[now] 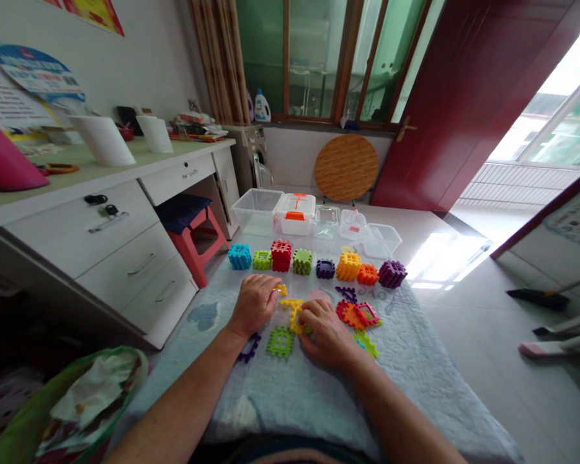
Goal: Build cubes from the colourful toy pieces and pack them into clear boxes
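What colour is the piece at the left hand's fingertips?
The piece is yellow, best seen in the head view.

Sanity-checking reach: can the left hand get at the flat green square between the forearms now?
Probably yes: the flat green square lies uncovered on the blue cloth, close to the left hand. Its fingers seem to hold a yellow piece, which may need putting down first.

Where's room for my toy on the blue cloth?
Bare pale-blue cloth lies between the left forearm and right forearm, nearer than the square lime-green plastic piece; also right of both, nearer than the rightmost purple plastic stack. It's crowded around the left hand, right hand and row of plastic stacks.
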The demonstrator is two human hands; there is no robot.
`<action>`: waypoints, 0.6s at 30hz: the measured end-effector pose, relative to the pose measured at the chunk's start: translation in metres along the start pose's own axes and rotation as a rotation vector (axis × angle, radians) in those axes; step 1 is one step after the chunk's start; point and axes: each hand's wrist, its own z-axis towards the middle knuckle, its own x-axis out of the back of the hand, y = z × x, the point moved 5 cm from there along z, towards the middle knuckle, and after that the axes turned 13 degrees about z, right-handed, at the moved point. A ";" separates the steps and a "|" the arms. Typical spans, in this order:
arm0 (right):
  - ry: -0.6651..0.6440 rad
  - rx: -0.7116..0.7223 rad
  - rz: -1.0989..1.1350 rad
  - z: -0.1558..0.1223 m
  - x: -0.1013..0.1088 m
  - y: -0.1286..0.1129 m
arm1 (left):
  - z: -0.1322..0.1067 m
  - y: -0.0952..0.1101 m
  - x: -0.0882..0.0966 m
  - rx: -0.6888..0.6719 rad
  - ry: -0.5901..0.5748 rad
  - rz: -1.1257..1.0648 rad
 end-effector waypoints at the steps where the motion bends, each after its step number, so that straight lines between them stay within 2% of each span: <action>1: 0.004 0.005 0.013 0.000 0.001 -0.001 | -0.001 -0.001 0.000 -0.001 0.006 -0.006; 8: 0.011 0.025 0.145 -0.003 0.013 -0.007 | -0.004 0.001 0.003 -0.044 0.017 -0.078; 11: 0.080 0.039 0.200 -0.006 0.021 -0.004 | -0.006 0.003 0.004 -0.070 -0.001 -0.090; 15: 0.229 -0.046 0.201 -0.010 0.027 0.010 | -0.006 0.002 0.000 -0.067 -0.001 -0.056; 18: 0.227 -0.083 0.112 -0.010 0.026 0.017 | -0.006 -0.006 -0.007 -0.006 -0.006 -0.009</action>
